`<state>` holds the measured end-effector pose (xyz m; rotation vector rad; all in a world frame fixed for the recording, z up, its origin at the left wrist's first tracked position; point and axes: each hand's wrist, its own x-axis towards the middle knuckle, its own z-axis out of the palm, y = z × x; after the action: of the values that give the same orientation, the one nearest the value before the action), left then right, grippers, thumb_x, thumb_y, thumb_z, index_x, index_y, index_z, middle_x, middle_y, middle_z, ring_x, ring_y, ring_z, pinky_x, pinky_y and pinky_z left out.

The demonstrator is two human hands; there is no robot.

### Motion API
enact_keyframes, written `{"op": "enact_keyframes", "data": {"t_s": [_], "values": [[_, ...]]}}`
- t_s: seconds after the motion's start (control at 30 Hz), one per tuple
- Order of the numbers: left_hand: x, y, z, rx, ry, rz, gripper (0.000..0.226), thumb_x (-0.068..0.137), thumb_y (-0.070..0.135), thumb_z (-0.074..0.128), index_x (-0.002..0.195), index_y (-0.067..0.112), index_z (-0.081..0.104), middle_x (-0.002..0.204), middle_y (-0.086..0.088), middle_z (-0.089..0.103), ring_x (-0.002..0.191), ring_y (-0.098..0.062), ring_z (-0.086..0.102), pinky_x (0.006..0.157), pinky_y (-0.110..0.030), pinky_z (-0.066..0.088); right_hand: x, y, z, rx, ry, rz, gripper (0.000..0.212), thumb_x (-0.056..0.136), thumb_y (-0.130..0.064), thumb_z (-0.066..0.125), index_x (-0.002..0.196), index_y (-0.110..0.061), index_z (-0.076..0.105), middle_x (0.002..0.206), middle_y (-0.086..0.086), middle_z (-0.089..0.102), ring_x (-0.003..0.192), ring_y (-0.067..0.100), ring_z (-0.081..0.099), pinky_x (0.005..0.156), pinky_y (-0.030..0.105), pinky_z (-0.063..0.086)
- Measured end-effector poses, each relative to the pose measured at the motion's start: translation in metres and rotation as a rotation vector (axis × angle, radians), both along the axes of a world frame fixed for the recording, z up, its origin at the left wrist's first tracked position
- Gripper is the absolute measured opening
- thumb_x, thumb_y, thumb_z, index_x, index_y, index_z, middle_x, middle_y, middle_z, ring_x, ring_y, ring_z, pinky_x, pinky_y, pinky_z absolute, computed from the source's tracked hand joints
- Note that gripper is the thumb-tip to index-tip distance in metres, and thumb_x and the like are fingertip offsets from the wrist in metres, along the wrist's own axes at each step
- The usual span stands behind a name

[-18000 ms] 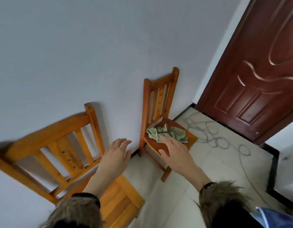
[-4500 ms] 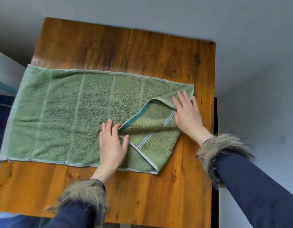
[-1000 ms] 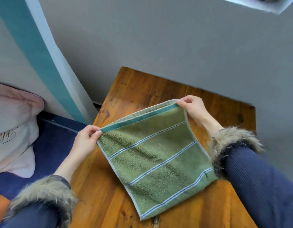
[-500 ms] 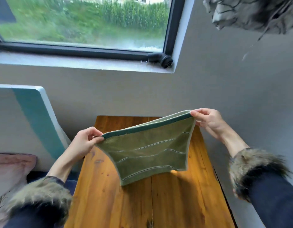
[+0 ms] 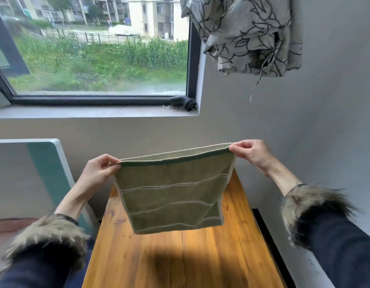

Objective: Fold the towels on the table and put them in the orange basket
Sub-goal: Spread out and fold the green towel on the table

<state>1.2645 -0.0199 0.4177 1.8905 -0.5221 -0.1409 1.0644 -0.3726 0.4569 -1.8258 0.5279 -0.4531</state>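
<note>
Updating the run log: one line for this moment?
left hand: pinches corner | right hand: pinches corner | folded green striped terry towel: hanging above wooden table | basket: unseen

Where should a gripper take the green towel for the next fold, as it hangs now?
Probably the two top corners, from the outer sides, as the left hand and right hand pinch them. The green towel hangs doubled above the table, its top edge pulled straight and the lower edge loose.

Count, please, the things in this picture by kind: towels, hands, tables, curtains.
Green towel: 1
Hands: 2, the left hand and the right hand, each with a grip on a top corner
Wooden table: 1
Patterned curtain: 1
Total: 5
</note>
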Motion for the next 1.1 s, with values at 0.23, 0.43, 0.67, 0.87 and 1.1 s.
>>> {"op": "enact_keyframes", "data": {"t_s": [0.23, 0.43, 0.67, 0.87, 1.1], "values": [[-0.002, 0.0, 0.006, 0.018, -0.035, 0.022, 0.014, 0.084, -0.004, 0.062, 0.082, 0.01, 0.064, 0.08, -0.004, 0.064, 0.073, -0.008, 0.055, 0.063, -0.002, 0.043, -0.002, 0.001, 0.001, 0.112, -0.037, -0.008, 0.003, 0.081, -0.009, 0.068, 0.079, -0.009, 0.069, 0.085, 0.009, 0.068, 0.087, 0.022, 0.06, 0.089, 0.035, 0.05], [0.007, -0.018, -0.007, 0.12, -0.054, 0.067, 0.011, 0.086, 0.003, 0.062, 0.085, 0.014, 0.062, 0.083, -0.005, 0.064, 0.079, -0.016, 0.058, 0.074, -0.026, 0.046, 0.021, -0.009, -0.012, -0.264, 0.149, -0.089, 0.01, 0.081, -0.017, 0.072, 0.08, -0.01, 0.065, 0.08, 0.005, 0.063, 0.078, 0.018, 0.056, 0.077, 0.033, 0.048], [0.041, -0.054, -0.017, 0.292, -0.161, 0.112, 0.016, 0.086, 0.001, 0.061, 0.094, 0.011, 0.071, 0.088, -0.001, 0.066, 0.084, -0.015, 0.058, 0.08, -0.022, 0.04, 0.069, -0.035, -0.031, -0.627, 0.323, 0.013, 0.03, 0.087, -0.016, 0.061, 0.116, -0.008, 0.063, 0.107, 0.015, 0.063, 0.104, 0.029, 0.055, 0.092, 0.031, 0.039], [0.063, -0.076, -0.006, 0.232, -0.226, 0.19, 0.015, 0.087, 0.004, 0.059, 0.094, 0.01, 0.071, 0.086, 0.002, 0.064, 0.084, -0.013, 0.058, 0.076, -0.014, 0.04, 0.093, -0.047, -0.029, -0.749, 0.213, -0.112, 0.017, 0.092, -0.013, 0.055, 0.103, -0.004, 0.065, 0.106, 0.016, 0.062, 0.102, 0.033, 0.056, 0.084, 0.031, 0.039], [0.045, -0.069, -0.006, 0.088, -0.244, 0.178, 0.017, 0.088, 0.004, 0.059, 0.092, 0.017, 0.069, 0.085, 0.006, 0.065, 0.079, -0.002, 0.059, 0.065, 0.003, 0.039, 0.067, -0.037, -0.028, -0.803, 0.08, -0.174, 0.016, 0.093, -0.009, 0.051, 0.095, -0.004, 0.066, 0.1, 0.014, 0.065, 0.093, 0.033, 0.058, 0.078, 0.032, 0.041]]}}
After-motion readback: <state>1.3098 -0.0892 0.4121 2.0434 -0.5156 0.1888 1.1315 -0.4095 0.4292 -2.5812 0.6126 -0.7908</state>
